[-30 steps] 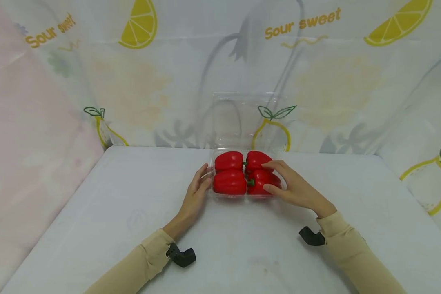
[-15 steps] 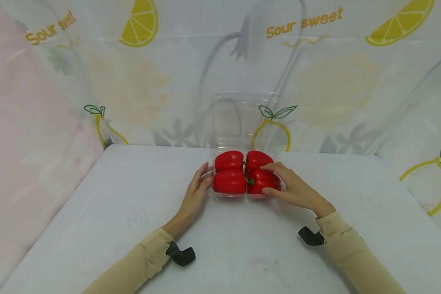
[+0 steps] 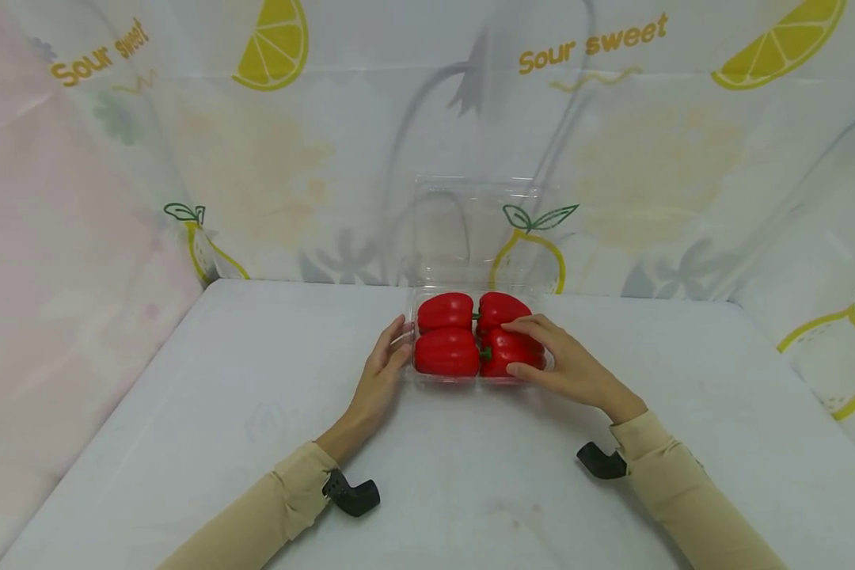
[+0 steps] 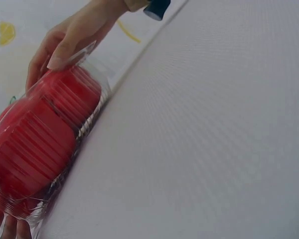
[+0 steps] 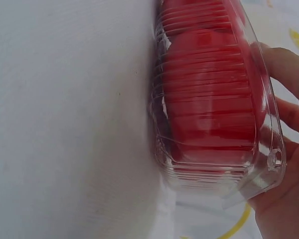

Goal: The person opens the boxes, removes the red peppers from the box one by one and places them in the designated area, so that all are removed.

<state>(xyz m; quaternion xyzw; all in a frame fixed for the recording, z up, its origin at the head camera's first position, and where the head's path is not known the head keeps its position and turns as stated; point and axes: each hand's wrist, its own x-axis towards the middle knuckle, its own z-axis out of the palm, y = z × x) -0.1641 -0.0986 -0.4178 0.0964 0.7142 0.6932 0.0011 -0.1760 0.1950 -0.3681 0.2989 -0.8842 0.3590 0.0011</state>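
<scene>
A clear plastic clamshell box (image 3: 438, 381) sits near the back of the table, its transparent lid (image 3: 445, 245) raised behind it. Several red bell peppers lie inside in two rows: front left (image 3: 446, 354), back left (image 3: 445, 311), back right (image 3: 500, 308) and front right (image 3: 499, 356). My right hand (image 3: 577, 366) grips the front right pepper from above, thumb at the front and fingers over its back. Against the box's left side rests my left hand (image 3: 376, 378), fingers extended. The right wrist view shows a pepper (image 5: 204, 99) through the ribbed wall.
White cloth covers the table (image 3: 427, 491). A patterned curtain (image 3: 370, 142) with lemon prints hangs behind the box and along both sides. Black wrist mounts (image 3: 352, 495) stick out from both sleeves.
Almost nothing differs. The right hand keeps its hold on the front right pepper with only a tiny leftward shift; the left hand stays at the box, and the view drifts slightly.
</scene>
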